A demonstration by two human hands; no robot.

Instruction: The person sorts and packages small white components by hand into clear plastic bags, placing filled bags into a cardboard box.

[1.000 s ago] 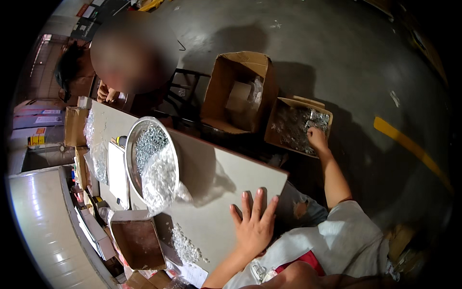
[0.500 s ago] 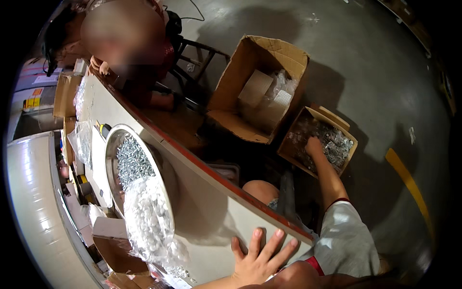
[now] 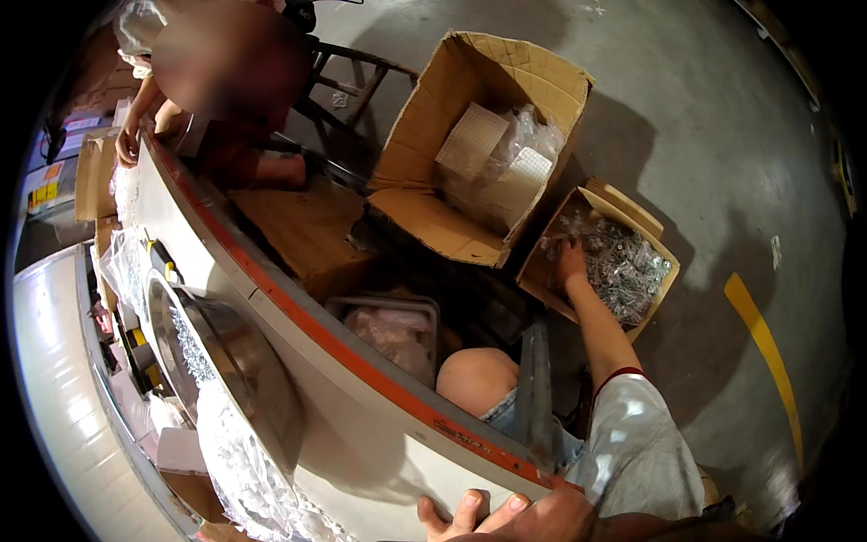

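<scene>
My right arm stretches down to a small cardboard box [image 3: 646, 325] holding several clear plastic bags of metal hardware [image 3: 623, 275]. Inside its left part, my right hand [image 3: 569, 264] has its fingers stretched among the bags; I see nothing held in them. My left hand [image 3: 474, 517] rests on the near end of the white table [image 3: 361, 479], fingers apart, its lower part cut off by the frame. To the left on the table, a wide metal bowl [image 3: 253, 370] tilts, with small silvery screws [image 3: 191, 348] and a clear bag of white pieces [image 3: 235, 452] at its far side.
A larger open carton [image 3: 433, 230] with white grid-patterned pieces and clear plastic stands beyond the small box. Under the table's red edge sits a grey bin [image 3: 435, 330] with plastic bags. A co-worker [image 3: 226, 135] is at the table's far end, near a dark metal stool frame [image 3: 361, 72].
My view has shifted, bringing the grey bin into fuller sight and the left hand lower in frame. The right hand has moved slightly left in the box, its fingers now straighter.
</scene>
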